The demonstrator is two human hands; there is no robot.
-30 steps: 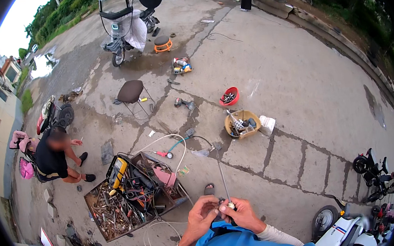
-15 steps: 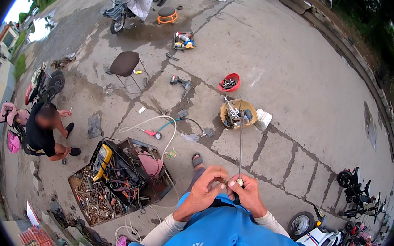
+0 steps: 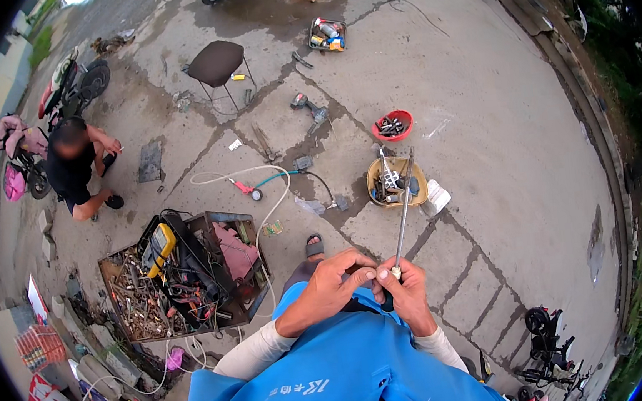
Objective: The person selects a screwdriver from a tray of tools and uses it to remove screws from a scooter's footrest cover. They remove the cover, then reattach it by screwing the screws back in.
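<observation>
I take the open metal box [image 3: 249,290] as my landmark. At the far left of my feed, beyond it, stands a bike with pink covers [image 3: 22,144]; nearer the box, a person in a black top [image 3: 74,166] sits or crouches low. The box itself holds a jumble of small metal parts, with a yellow device [image 3: 159,249] lying on top. Beyond its right half I see a brown-seated stool [image 3: 217,63], and a pale hose [image 3: 287,180] curls past its right side.

To the right of the box is the left hand [image 3: 336,280], thumb and fingers drawn together at the tips; I cannot tell whether something small sits between them. Just beside it, farther from the box, the right hand [image 3: 407,289] is clamped on the lower end of a long metal rod [image 3: 402,231]. That rod sits right of the box, slanting up and away, its far end crossing my view of a tan basin [image 3: 395,203] filled with parts. Farther right of the box come a red bowl [image 3: 394,137], a white container [image 3: 436,199] touching or just beside the basin, and dark bikes [image 3: 548,349].
</observation>
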